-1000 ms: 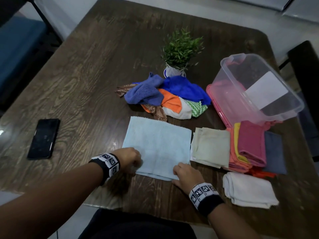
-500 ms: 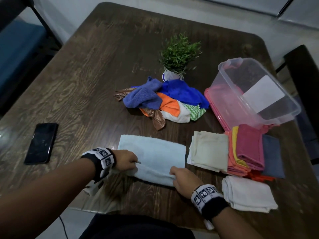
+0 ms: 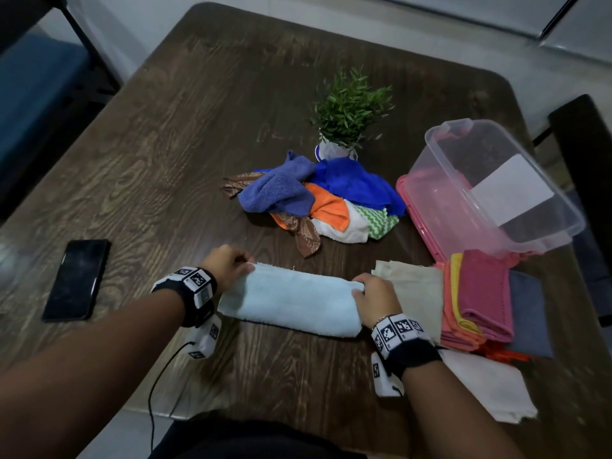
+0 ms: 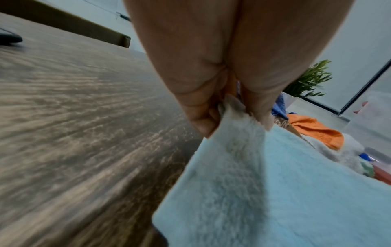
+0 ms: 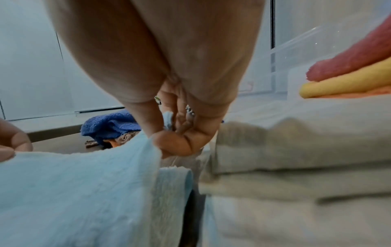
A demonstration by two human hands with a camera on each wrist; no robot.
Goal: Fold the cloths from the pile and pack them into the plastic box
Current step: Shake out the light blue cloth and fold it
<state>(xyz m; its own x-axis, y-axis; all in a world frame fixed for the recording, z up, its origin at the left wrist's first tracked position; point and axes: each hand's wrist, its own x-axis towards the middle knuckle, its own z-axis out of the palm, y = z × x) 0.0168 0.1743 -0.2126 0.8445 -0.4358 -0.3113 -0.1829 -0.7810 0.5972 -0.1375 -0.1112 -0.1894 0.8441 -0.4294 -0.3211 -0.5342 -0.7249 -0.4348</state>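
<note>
A light blue cloth [image 3: 294, 301] lies folded in half on the table in front of me. My left hand [image 3: 228, 265] pinches its far left corner [image 4: 230, 107], and my right hand [image 3: 372, 294] pinches its far right corner [image 5: 167, 122]. The pile of unfolded cloths [image 3: 314, 200], blue, orange, brown and green-white, sits beyond it near the plant. The clear plastic box [image 3: 496, 190] stands tilted at the right on its pink lid [image 3: 414, 210]. Folded cloths lie beside my right hand: a beige cloth [image 3: 417, 293], a stack with a dark pink cloth on top [image 3: 485, 293], and a white cloth [image 3: 486, 385].
A small potted plant [image 3: 347, 114] stands behind the pile. A black phone [image 3: 77, 279] lies at the left on the wooden table [image 3: 165, 144]. A grey cloth [image 3: 530, 313] lies under the right side of the stack. A dark chair [image 3: 586, 180] stands at the right.
Both hands have lifted the near edge of the light blue cloth and carried it away from me onto the far edge, folding it in half.
</note>
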